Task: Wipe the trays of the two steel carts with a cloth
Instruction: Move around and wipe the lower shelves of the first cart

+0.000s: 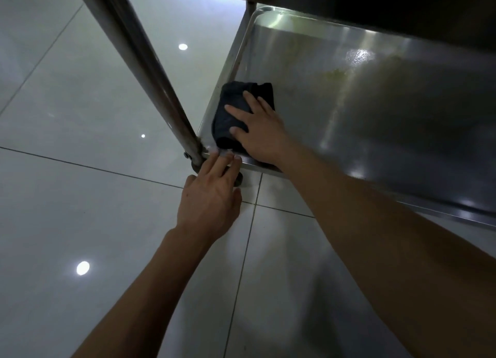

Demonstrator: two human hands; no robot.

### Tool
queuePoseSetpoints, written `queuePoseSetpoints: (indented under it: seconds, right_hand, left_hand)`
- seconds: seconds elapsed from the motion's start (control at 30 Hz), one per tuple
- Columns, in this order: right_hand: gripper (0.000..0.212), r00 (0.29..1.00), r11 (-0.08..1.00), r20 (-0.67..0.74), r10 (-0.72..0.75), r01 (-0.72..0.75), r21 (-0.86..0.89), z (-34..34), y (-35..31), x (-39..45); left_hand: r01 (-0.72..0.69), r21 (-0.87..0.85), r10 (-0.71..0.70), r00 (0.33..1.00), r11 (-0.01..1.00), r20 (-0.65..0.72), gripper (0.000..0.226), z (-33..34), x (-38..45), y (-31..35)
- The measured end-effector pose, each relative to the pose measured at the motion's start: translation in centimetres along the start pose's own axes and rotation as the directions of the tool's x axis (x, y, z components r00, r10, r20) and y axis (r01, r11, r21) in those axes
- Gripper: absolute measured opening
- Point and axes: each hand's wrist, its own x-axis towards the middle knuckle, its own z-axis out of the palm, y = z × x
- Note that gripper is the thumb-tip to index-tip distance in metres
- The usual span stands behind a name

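Head view, the only one: 1 steel cart seen in part, w/ its low tray (375,121) as landmark. 1 dark cloth (236,110), folded into a rough pad, lies flat in the tray's near-left corner, close against the left rim and just short of the front rim. 2 bare hands, 2 bare forearms. Right hand (261,132) lies palm-down on the cloth, fingers straight and spread, pressing it to the tray floor; not curled round it, nothing pinched. Three fingertips show on the fabric, the rest of the hand covers the cloth's right edge. Left hand (209,199) is outside the tray at that same corner, fingers straight and close together, tips touching the front rim's outer edge right by the post; it holds nothing. 1 round upright post (150,73) rises from the tray's near-left corner and slants up-left across the view; a 2nd thin post (251,7) stands at the tray's far-left corner. 1 caster (237,181) under the near corner, mostly hidden by the left hand. Tray floor shows yellowish smears toward its far-middle and a bright glare patch beyond them. An upper shelf (375,0) of the cart shades the tray's far side. Glossy pale tiled floor (80,196) lies left and in front of the tray, w/ 3 round light reflections on it
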Motion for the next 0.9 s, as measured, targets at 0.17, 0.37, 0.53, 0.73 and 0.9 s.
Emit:
queuePoseSetpoints:
  seconds: [0.17, 0.37, 0.53, 0.73, 0.9]
  right_hand:
    - [0.053, 0.992, 0.997, -0.096, 0.08, -0.078, 0.029, -0.7, 3.9, -3.8]
    - [0.051, 0.972, 0.986, -0.165, 0.166, -0.163, 0.028, -2.5, 10.4, -9.4]
    - [0.049, 0.94, 0.967, -0.227, 0.253, -0.241, 0.082, -4.2, 16.3, -14.3]
    - [0.047, 0.873, 0.921, -0.296, 0.389, -0.367, 0.129, -6.7, 23.5, -21.2]
    - [0.047, 0.831, 0.882, -0.298, 0.47, -0.428, 0.197, -8.2, 27.1, -24.8]
  left_hand:
    - [0.071, 0.018, -0.07, 0.995, 0.997, -0.069, 0.051, 0.1, 0.4, 1.4]
    - [0.025, 0.007, -0.024, 0.992, 1.0, -0.122, 0.037, 0.7, 2.4, 6.1]
    - [-0.12, 0.016, 0.12, 0.992, 0.993, -0.042, 0.043, 1.4, 4.3, 13.2]
    - [-0.194, 0.03, 0.193, 0.98, 0.981, 0.046, 0.037, 2.2, 6.2, 19.3]
    - [-0.18, 0.109, 0.164, 0.977, 0.978, 0.139, 0.053, 3.5, 5.8, 20.6]
